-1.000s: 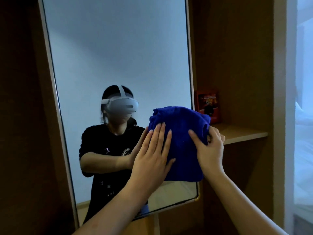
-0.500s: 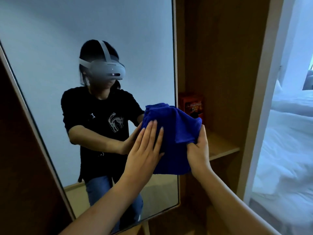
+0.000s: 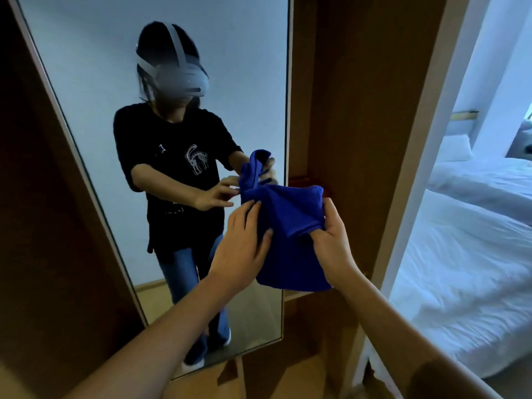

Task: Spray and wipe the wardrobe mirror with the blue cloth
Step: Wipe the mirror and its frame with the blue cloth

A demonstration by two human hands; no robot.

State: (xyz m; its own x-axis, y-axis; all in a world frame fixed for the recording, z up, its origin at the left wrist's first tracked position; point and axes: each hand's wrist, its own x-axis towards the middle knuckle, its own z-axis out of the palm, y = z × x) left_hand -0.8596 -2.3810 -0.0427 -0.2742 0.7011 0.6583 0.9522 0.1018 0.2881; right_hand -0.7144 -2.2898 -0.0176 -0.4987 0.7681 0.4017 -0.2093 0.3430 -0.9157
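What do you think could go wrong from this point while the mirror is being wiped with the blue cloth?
1. The blue cloth is bunched, gripped by the right hand with the left hand flat against it; a wad may wipe narrow bands and leave streaks on the mirror.
2. The cloth sits at the mirror's right edge, by the wooden frame; strokes could rub the wood instead of the glass.
3. No spray bottle is in view, so the cloth might be wiping dry.
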